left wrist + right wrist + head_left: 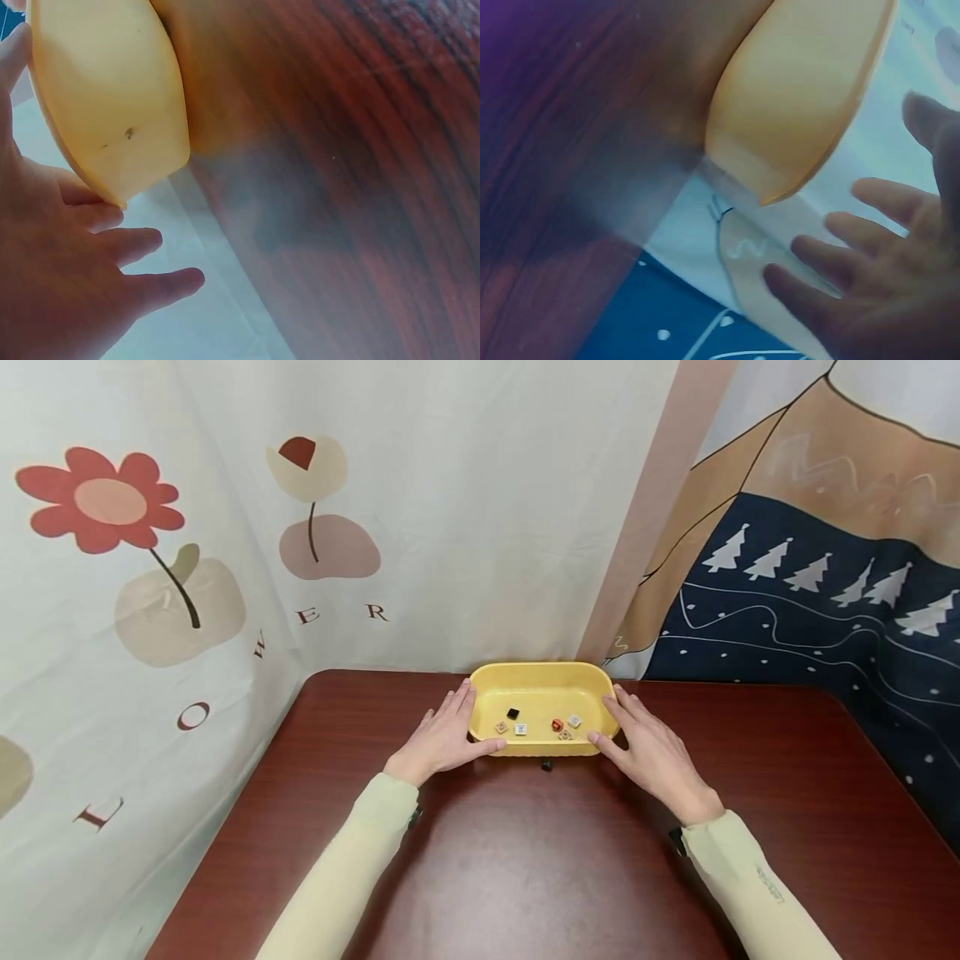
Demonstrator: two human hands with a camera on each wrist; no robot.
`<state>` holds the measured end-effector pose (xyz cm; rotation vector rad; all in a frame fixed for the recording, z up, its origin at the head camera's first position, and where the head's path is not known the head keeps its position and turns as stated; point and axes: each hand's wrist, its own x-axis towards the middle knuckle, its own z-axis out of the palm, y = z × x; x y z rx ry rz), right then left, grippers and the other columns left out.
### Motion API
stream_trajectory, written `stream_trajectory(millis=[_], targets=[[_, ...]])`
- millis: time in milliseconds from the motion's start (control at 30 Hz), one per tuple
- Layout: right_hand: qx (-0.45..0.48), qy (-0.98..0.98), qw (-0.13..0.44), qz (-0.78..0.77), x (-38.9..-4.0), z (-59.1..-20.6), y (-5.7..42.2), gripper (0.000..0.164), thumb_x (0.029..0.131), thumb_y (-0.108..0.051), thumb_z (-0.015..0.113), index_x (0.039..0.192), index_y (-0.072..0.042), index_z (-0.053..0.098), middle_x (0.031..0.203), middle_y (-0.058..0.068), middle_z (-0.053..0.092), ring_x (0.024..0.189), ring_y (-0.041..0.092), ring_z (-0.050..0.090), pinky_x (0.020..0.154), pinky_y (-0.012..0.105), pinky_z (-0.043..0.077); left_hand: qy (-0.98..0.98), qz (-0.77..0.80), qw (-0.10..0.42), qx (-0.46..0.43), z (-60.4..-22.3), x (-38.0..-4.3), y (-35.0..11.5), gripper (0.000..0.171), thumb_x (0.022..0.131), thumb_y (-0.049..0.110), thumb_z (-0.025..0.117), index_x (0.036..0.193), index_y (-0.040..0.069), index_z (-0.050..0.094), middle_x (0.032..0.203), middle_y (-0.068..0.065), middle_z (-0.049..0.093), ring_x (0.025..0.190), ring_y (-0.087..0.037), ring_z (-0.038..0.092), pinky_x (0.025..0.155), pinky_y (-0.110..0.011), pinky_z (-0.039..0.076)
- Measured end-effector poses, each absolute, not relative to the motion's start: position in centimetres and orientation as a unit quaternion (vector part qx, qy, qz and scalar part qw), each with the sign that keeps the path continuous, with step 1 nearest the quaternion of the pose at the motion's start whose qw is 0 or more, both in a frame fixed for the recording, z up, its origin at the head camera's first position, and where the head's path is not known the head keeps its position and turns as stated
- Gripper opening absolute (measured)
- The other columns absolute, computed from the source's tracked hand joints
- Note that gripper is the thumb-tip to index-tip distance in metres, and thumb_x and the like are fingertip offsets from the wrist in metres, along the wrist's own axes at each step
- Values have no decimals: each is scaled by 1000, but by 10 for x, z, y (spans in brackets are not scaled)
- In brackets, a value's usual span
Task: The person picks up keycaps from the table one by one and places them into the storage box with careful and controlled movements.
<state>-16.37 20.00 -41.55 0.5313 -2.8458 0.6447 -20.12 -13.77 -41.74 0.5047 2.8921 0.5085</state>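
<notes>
A yellow plastic basin (pixel 543 749) stands at the table's far edge. Inside lie several small cubes: a black cube (pixel 513 713), a white cube (pixel 521 729), a tan cube (pixel 501 727) and a red piece (pixel 557 725) among them. My left hand (pixel 444 737) rests at the basin's left end, fingers extended along the rim and thumb at the front. At the opposite end is my right hand (pixel 656 756), its fingers spread. The right wrist view shows those fingers (pixel 802 289) straight and a little apart from the basin wall (pixel 787 105).
A small black piece (pixel 547 765) lies on the dark red wooden table (pixel 510 860) just before the basin. Behind the table hangs a white cloth with flowers and letters (pixel 480 527); a navy cloth with trees (pixel 787 610) is at the right.
</notes>
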Motion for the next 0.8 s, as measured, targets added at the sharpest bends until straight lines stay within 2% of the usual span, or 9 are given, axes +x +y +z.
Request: stream_trajectory(millis=[133, 267, 367, 533, 667, 800], targets=[[243, -929, 187, 206, -149, -415, 194, 62, 95, -34, 76, 145, -2, 59, 149, 19, 55, 134, 41, 55, 101, 60, 49, 968, 170, 82, 165, -417, -202, -138, 117, 89, 81, 53, 166, 7, 6, 174, -3, -2, 159, -33, 13, 121, -62, 21], [312, -905, 223, 184, -134, -415, 183, 54, 91, -29, 80, 137, -5, 67, 134, 13, 65, 120, 34, 64, 93, 54, 54, 968, 171, 79, 166, -417, -202, -138, 117, 89, 81, 53, 166, 6, 7, 174, -3, -1, 158, -33, 13, 121, -63, 21], [359, -895, 207, 165, -127, -417, 176, 46, 92, -29, 79, 132, -9, 70, 130, 7, 68, 117, 26, 66, 91, 49, 55, 968, 170, 76, 169, -418, -203, -137, 116, 89, 80, 54, 166, 6, 8, 174, -5, 0, 158, -34, 14, 121, -63, 21], [420, -888, 140, 123, -125, -424, 163, 37, 96, -28, 75, 130, -12, 73, 133, 3, 69, 120, 19, 67, 93, 44, 56, 968, 170, 73, 169, -420, -203, -137, 115, 90, 78, 55, 166, 5, 8, 174, -6, 1, 158, -34, 16, 120, -63, 23], [442, -886, 101, 93, -128, -432, 156, 38, 96, -26, 75, 130, -10, 72, 137, 7, 67, 121, 23, 67, 95, 44, 56, 968, 171, 73, 167, -420, -204, -136, 115, 90, 77, 56, 166, 5, 8, 174, -5, 0, 158, -35, 16, 120, -62, 22], [441, -890, 92, 70, -133, -437, 149, 42, 94, -25, 77, 132, -7, 70, 138, 10, 66, 122, 28, 66, 95, 45, 55, 968, 171, 73, 169, -419, -204, -136, 115, 90, 77, 56, 166, 5, 8, 174, -5, 0, 157, -35, 17, 120, -63, 23]])
